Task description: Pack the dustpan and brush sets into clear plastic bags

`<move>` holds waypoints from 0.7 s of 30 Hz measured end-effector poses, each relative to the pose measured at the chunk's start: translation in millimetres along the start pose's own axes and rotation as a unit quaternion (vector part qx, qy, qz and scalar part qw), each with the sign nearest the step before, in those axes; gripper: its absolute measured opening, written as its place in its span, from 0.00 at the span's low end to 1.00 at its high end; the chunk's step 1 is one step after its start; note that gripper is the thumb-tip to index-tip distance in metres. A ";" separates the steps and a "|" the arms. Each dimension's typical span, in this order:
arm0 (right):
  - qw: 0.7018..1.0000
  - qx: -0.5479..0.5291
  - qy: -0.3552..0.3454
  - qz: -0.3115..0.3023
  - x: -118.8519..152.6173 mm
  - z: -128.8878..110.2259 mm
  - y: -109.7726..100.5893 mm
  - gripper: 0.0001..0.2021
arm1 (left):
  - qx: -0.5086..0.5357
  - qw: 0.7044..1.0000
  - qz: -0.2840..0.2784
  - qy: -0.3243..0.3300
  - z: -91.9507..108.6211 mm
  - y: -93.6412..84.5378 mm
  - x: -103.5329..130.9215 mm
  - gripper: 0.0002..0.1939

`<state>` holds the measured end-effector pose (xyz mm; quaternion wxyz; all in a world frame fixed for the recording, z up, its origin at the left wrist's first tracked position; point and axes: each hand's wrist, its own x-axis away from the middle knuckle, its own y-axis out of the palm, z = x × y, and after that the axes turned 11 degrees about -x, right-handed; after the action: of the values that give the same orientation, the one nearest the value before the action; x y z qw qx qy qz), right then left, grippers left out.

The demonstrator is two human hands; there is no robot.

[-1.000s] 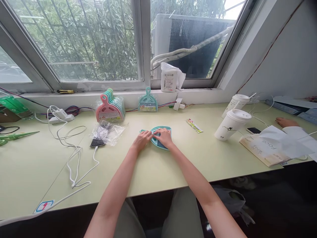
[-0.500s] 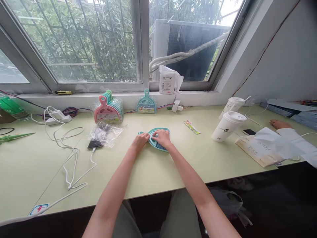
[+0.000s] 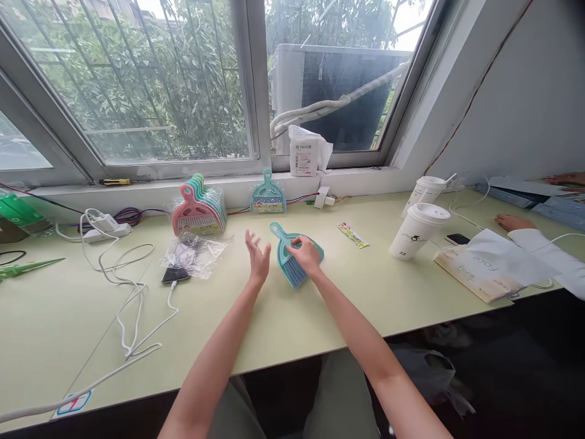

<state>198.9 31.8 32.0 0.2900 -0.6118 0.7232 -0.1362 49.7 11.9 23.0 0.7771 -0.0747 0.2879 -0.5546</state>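
A teal mini dustpan with its brush [image 3: 291, 270] lies on the table in front of me, its looped handle pointing up and left. My right hand [image 3: 305, 253] is closed on the middle of the set, thumb and fingers pinching near its opening; the palm hides part of it. To the left of the handle, my left hand [image 3: 258, 257] is raised with fingers apart, touching nothing. A colourful label strip [image 3: 353, 235] lies right of the set. Crumpled clear plastic wrap [image 3: 196, 253] rests partly over a black phone [image 3: 175, 275] on the left.
Wrapped dustpan sets [image 3: 198, 207] stand against the sill, with one teal set [image 3: 267, 194] apart. White cups [image 3: 418, 230], a tissue pack [image 3: 475, 268] and another person's hand [image 3: 510, 222] are at the right. White cables [image 3: 132, 305] sprawl left.
My left hand has let go of the handle and lifted away to the left, fingers spread. The dustpan set has turned, its handle swinging upward, with my right hand still on it.
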 end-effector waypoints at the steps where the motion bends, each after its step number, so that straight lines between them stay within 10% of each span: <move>1: 1.000 -0.023 -0.004 0.016 -1.5 -0.2 0.4 0.10 | 0.069 0.994 -0.065 -0.050 1.9 3.6 0.3 0.28; 5: 0.997 -0.064 -0.035 0.021 -17.4 16.7 -11.4 0.16 | 0.189 0.943 -0.233 -0.146 -1.9 9.9 0.7 0.27; 9: 0.979 0.098 0.053 0.170 -39.4 67.7 -48.4 0.20 | 0.213 0.940 -0.173 -0.205 -15.7 2.0 -5.0 0.20; 12: 0.973 0.143 0.140 0.117 -48.1 98.9 -65.2 0.21 | 0.239 0.936 -0.131 -0.221 -24.4 -5.9 -13.0 0.19; 17: 0.995 0.089 -0.003 -0.046 -42.5 88.7 -42.1 0.14 | 0.279 0.926 -0.078 -0.242 -36.6 -12.8 -23.4 0.24; 21: 0.991 0.100 -0.070 -0.046 -27.9 62.3 -11.2 0.19 | 0.327 0.907 -0.043 -0.261 -42.7 -14.7 -26.1 0.22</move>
<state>246.8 66.1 -4.3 0.3935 -0.6204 0.6547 -0.1778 9.3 38.8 3.8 0.7811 0.0289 -0.1260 -0.6109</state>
